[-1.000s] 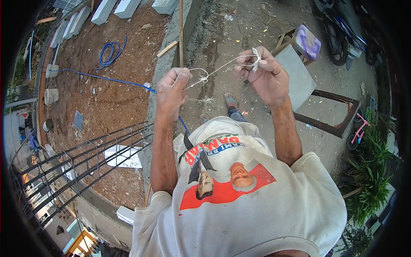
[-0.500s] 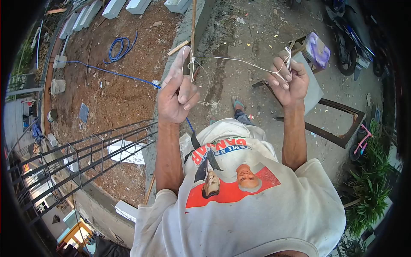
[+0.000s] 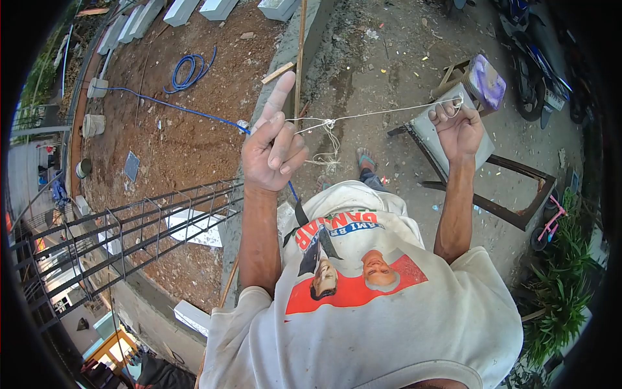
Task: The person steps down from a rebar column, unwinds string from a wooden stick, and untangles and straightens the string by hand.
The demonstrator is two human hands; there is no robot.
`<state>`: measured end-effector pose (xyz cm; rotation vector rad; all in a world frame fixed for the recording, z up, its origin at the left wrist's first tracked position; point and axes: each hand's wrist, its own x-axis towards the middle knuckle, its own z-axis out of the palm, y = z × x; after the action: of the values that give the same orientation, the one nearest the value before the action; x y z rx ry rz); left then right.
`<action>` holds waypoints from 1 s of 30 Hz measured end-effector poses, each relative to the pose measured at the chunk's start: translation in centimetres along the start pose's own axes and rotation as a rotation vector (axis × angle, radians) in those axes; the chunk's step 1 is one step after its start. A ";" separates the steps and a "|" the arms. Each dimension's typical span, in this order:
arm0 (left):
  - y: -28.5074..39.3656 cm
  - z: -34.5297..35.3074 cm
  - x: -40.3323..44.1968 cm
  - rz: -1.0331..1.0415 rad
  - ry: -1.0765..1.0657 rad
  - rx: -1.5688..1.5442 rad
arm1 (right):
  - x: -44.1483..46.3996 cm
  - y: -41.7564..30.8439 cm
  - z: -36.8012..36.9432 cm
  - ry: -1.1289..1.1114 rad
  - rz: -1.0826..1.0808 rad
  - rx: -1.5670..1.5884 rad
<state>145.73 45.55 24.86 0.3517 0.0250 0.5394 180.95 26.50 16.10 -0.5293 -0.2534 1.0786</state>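
Thin white string (image 3: 382, 114) stretches between my two hands, with a knotted clump near its left part and loose tangled ends dangling below. My left hand (image 3: 275, 152) is raised, its index finger pointing up and the other fingers curled. String runs to the back of this hand and is partly hidden behind it. My right hand (image 3: 459, 133) is closed, fingers curled, with the string's other end looped around a finger at the top.
A rebar cage (image 3: 123, 236) reaches in from the left. Blue hose (image 3: 188, 72) lies coiled on the dirt. To the right are a chair (image 3: 447, 133) with a purple packet (image 3: 486, 83), a wooden frame (image 3: 512, 217), a motorcycle (image 3: 538, 71) and plants (image 3: 564, 285).
My right hand has moved right and slightly down, and my left hand slightly down. The string between them is now tauter, with its knot farther from my left hand.
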 end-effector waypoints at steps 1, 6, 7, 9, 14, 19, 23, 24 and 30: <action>0.0 -0.1 -0.1 -0.007 0.002 -0.005 | -0.2 -0.1 -0.4 0.014 0.007 0.005; -0.5 1.8 0.1 -0.159 0.477 0.958 | -0.3 -1.1 -1.2 0.103 -0.064 0.116; -0.8 1.8 0.1 -0.171 0.471 0.954 | -0.5 -1.5 0.6 0.111 -0.076 0.159; -1.4 1.4 0.1 -0.304 0.548 1.527 | -0.7 -2.8 2.4 0.271 -0.134 0.135; -1.4 0.5 -0.3 -0.195 0.570 1.426 | -1.2 -5.7 3.9 -0.085 -0.054 0.025; -0.9 0.7 -0.5 0.079 0.483 0.990 | -2.2 -6.0 5.9 0.115 -0.125 -0.680; 0.1 1.9 -0.7 0.141 0.421 0.847 | -2.4 -5.4 4.7 0.237 -0.021 -0.894; 0.4 1.9 -0.7 0.185 0.392 0.822 | -2.5 -5.2 4.7 0.233 -0.021 -0.893; 1.9 1.5 -0.7 0.415 0.327 0.811 | -2.9 -3.4 4.6 0.271 0.069 -1.095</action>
<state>144.35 46.18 26.88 1.0696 0.5060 0.9874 180.21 24.04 21.99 -1.6560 -0.5884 0.8495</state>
